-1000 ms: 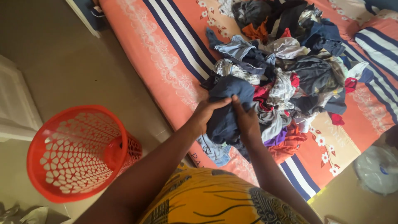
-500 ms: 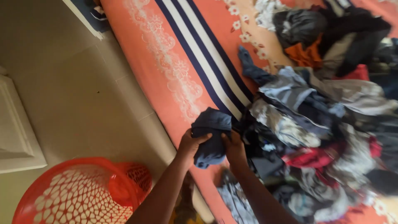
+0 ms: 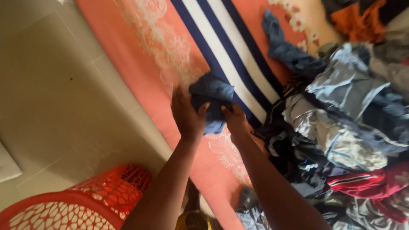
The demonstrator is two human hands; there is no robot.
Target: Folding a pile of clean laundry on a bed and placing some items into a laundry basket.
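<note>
A small dark blue garment (image 3: 211, 96) is bunched between both hands over the salmon bedsheet (image 3: 145, 55). My left hand (image 3: 186, 114) grips its left side, fingers curled around the cloth. Gripping the lower right edge of the same garment is my right hand (image 3: 235, 121). Right beside them lies a big heap of mixed clothes (image 3: 345, 123), mostly blue, grey and red.
The bedsheet has blue and white stripes (image 3: 232, 51) and white floral print. A red plastic laundry basket (image 3: 91, 202) stands on the pale tiled floor (image 3: 64, 102) at lower left, beside the bed edge.
Both hands have carried the blue garment away from the heap, up and left over the striped sheet. The view has moved closer, and the basket has slid toward the lower left corner.
</note>
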